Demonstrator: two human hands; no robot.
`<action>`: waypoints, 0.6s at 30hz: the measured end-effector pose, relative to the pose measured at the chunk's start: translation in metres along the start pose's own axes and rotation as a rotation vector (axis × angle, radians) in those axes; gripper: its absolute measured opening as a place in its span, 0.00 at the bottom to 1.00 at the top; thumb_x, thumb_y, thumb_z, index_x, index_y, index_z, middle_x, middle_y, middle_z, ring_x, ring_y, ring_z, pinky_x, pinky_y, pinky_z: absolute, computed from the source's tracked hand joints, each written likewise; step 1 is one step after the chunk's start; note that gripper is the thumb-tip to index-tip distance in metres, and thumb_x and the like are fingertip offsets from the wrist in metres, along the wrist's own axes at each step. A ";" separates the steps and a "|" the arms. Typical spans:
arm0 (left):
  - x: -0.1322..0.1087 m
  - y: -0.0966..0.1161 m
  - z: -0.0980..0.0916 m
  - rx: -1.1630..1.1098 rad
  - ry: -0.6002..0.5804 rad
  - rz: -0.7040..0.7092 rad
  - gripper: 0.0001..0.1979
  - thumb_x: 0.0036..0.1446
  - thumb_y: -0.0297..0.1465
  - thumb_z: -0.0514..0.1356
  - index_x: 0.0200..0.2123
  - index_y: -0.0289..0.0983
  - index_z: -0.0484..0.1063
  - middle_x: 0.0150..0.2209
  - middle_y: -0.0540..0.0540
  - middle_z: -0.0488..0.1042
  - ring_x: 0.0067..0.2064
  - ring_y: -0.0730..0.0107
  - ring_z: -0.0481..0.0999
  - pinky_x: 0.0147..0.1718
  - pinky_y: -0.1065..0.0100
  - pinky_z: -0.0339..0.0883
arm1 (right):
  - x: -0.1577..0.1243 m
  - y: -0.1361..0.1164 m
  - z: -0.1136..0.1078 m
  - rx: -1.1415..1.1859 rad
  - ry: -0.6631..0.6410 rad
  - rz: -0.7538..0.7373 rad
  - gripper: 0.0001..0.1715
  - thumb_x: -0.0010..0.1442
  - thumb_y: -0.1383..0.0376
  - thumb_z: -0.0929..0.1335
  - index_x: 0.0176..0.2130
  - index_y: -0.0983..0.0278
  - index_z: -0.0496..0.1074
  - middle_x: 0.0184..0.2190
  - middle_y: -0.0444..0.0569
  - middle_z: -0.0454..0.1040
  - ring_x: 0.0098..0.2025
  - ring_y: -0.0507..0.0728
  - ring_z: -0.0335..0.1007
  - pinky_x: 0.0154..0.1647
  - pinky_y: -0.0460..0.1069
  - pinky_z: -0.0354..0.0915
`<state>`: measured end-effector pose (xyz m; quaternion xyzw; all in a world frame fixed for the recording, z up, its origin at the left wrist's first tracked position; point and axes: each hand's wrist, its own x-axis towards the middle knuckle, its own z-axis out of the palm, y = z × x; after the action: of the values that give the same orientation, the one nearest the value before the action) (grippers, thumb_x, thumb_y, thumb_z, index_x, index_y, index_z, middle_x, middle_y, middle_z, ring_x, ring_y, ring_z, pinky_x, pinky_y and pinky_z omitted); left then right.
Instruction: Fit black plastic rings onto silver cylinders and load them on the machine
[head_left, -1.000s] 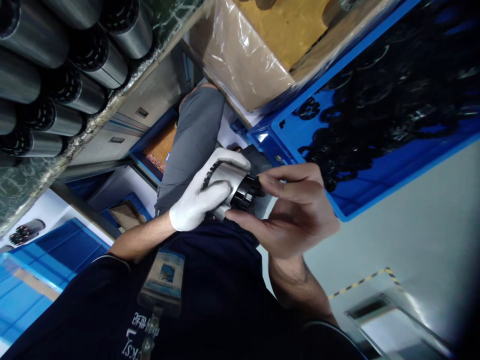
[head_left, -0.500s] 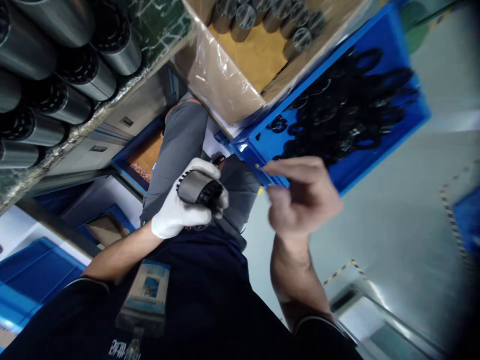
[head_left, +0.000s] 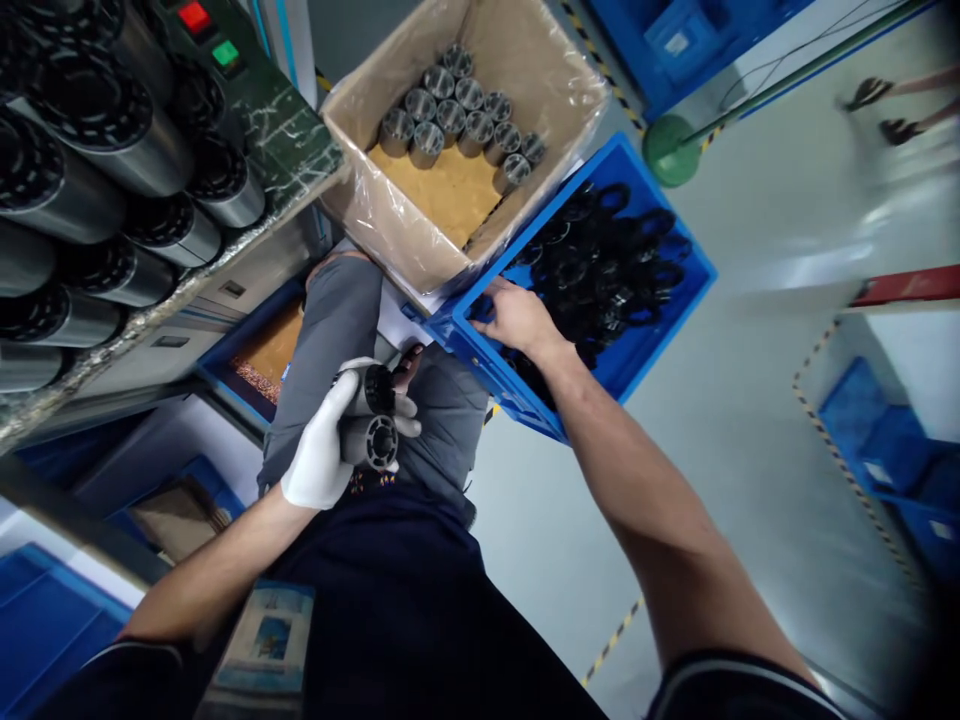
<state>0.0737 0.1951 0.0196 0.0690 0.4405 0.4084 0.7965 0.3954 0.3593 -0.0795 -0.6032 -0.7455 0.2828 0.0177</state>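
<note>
My left hand (head_left: 321, 450), in a white glove, is closed around two short metal cylinders side by side over my lap. The upper metal cylinder (head_left: 360, 393) has a black slotted plastic ring (head_left: 379, 388) on its end. A grey slotted ring-shaped end faces me on the lower cylinder (head_left: 367, 442). My bare right hand (head_left: 521, 318) reaches into the near left corner of a blue bin (head_left: 637, 375), thumb and index finger apart. Nothing shows between them, though the other fingers are partly hidden. Just beyond that hand lies a heap of black plastic rings (head_left: 600, 270).
A plastic-lined cardboard box (head_left: 420, 245) behind the bin holds several metal cylinders (head_left: 450, 120). At left, more black-capped cylinders (head_left: 161, 230) stand on a green bench (head_left: 277, 140) with red and green buttons. A green pole base (head_left: 670, 152) stands beyond the bin. Someone's feet (head_left: 885, 110) show at far right.
My right hand has moved from above the bin's near edge down into the bin. My left hand has turned the cylinders, so a second one's end now shows. The view has shifted.
</note>
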 end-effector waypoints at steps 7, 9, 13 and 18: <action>0.003 0.002 0.007 -0.125 -0.098 0.072 0.26 0.63 0.54 0.72 0.48 0.39 0.75 0.26 0.52 0.72 0.23 0.72 0.70 0.24 0.69 0.70 | -0.010 0.021 0.011 0.297 0.063 0.054 0.28 0.53 0.61 0.82 0.51 0.65 0.78 0.48 0.54 0.84 0.34 0.57 0.80 0.38 0.53 0.80; 0.004 0.003 0.007 -0.084 -0.101 0.083 0.26 0.65 0.56 0.71 0.48 0.39 0.75 0.26 0.51 0.73 0.24 0.70 0.72 0.25 0.68 0.71 | -0.013 0.027 0.004 0.394 0.133 0.062 0.27 0.50 0.59 0.84 0.47 0.64 0.79 0.40 0.49 0.83 0.29 0.54 0.76 0.32 0.50 0.78; 0.006 0.011 0.006 -0.020 -0.062 0.093 0.31 0.66 0.62 0.68 0.53 0.42 0.73 0.30 0.48 0.81 0.28 0.61 0.83 0.23 0.68 0.72 | -0.054 0.010 -0.017 0.557 0.362 0.058 0.23 0.59 0.58 0.83 0.51 0.59 0.83 0.38 0.47 0.81 0.28 0.52 0.79 0.29 0.47 0.76; 0.016 0.016 0.018 -0.010 0.022 0.219 0.29 0.70 0.60 0.66 0.53 0.41 0.77 0.43 0.43 0.87 0.42 0.51 0.91 0.35 0.60 0.83 | -0.141 -0.101 -0.018 0.768 0.472 -0.156 0.36 0.60 0.69 0.84 0.65 0.52 0.84 0.44 0.50 0.87 0.38 0.60 0.88 0.37 0.53 0.84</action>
<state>0.0827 0.2213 0.0274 0.1084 0.4370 0.4960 0.7425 0.3509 0.2272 0.0248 -0.5432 -0.6054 0.3911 0.4307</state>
